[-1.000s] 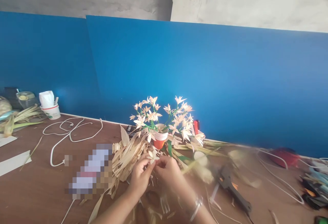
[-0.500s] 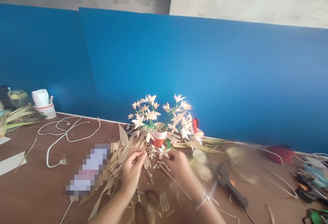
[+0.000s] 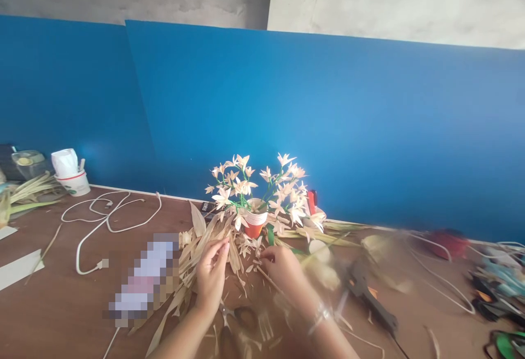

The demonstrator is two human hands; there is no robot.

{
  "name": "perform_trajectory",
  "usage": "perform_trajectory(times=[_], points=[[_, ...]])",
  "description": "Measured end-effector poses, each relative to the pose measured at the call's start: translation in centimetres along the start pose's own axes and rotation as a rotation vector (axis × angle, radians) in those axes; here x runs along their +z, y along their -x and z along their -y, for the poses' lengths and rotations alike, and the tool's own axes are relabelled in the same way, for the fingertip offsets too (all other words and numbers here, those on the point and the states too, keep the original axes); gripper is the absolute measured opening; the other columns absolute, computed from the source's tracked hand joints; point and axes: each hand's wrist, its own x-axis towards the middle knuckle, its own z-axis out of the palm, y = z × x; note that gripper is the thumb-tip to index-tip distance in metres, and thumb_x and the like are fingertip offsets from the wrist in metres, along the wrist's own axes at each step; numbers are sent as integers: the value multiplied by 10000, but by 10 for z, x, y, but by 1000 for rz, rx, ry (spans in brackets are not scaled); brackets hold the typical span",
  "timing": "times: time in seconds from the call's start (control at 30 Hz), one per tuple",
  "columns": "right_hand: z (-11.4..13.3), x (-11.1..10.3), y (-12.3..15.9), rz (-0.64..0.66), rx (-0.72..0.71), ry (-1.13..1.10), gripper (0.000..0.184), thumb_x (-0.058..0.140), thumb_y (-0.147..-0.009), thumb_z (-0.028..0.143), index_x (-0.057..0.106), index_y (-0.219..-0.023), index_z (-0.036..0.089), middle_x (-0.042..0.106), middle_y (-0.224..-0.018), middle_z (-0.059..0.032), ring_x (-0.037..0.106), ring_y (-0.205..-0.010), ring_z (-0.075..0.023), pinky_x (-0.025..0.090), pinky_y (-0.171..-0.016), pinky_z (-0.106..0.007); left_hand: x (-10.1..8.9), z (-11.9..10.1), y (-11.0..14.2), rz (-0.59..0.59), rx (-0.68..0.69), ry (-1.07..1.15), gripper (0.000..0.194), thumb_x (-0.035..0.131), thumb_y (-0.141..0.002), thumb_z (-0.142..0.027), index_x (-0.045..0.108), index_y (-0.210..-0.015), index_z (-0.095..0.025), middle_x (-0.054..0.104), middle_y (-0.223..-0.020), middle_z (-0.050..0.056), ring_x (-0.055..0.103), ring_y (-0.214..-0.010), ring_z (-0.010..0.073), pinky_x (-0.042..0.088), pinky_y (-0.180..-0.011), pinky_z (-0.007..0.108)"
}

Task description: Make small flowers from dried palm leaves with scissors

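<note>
My left hand is raised over the dry husk strips, thumb and fingertips pinched together; whatever is between them is too small to make out. Close by on the right, my right hand is closed, with a small cream husk flower at its fingertips. Behind both hands stands an orange and white paper cup holding green stems with several cream husk flowers. Scissors with dark handles lie below, between my forearms.
A black glue gun with its cord lies to the right. On the left are a blurred-out phone-like object, a white cable and paper strips. A white tub stands near the blue panel. Husk scraps litter the middle.
The small flower has shifted slightly left and turned, along with my right hand's fingertips. My left hand has barely moved and keeps its pinch.
</note>
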Motion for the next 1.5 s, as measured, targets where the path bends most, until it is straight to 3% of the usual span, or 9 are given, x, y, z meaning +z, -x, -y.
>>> perform_trajectory(times=[0.33,0.53,0.67,0.8,0.9,1.03,1.2,1.3,1.5], points=[[33,23,-10,-25,-58,112,226,509,-745,143,729,-717,184,731,-786,-79,630,-731,-172,332,-582,-230,-1,8,-1,8,38,-27,280,552,-860,-388,669,-1032,-201,670,-1110,94,596,-1071,242,481,-921,382],[12,-8,-2,-94,-22,121,259,472,-813,168,724,-854,215,732,-860,-55,640,-794,-172,362,-637,-219,-1,4,1,13,82,-50,279,556,-853,-388,684,-1006,-192,686,-1066,99,618,-1026,243,490,-909,386],[-7,-33,9,-113,14,144,280,443,-845,185,691,-718,206,705,-711,-33,609,-659,-152,331,-567,-217,0,-2,2,58,85,-48,306,560,-844,-409,704,-992,-183,697,-1021,98,633,-989,240,504,-891,374],[-17,-42,25,-113,76,182,299,488,-848,262,671,-621,192,678,-612,-51,588,-572,-163,320,-533,-231,1,-3,4,104,34,-32,352,518,-865,-437,695,-1040,-188,692,-1089,95,618,-1055,239,499,-909,354],[-18,-37,32,-144,65,196,246,486,-849,240,713,-761,206,721,-754,-65,636,-689,-185,372,-595,-233,1,-3,5,124,64,-36,407,448,-892,-468,705,-1021,-180,698,-1066,103,627,-1029,242,508,-881,348],[-7,-16,23,-97,-98,202,321,427,-853,134,694,-1005,228,716,-973,-45,640,-911,-168,407,-730,-214,2,-4,6,133,98,-66,448,395,-911,-477,710,-1021,-178,699,-1048,105,638,-967,237,506,-865,352],[15,12,-4,-46,-161,249,263,464,-800,117,714,-842,189,688,-938,-83,642,-770,-181,400,-619,-237,1,-6,6,129,107,-80,460,390,-911,-484,712,-1014,-172,698,-1038,106,629,-970,238,496,-874,351],[21,23,-13,-23,-189,250,237,482,-757,74,706,-760,153,681,-964,-109,640,-780,-183,406,-636,-235,0,-6,6,106,92,-90,471,390,-906,-501,712,-1013,-175,698,-1028,107,637,-928,232,509,-844,350],[9,22,-17,-23,-228,181,303,444,-768,36,696,-893,147,688,-976,-87,632,-908,-174,418,-765,-210,-1,-4,3,62,94,-76,473,401,-899,-518,716,-994,-178,707,-991,103,648,-902,233,529,-793,333]])
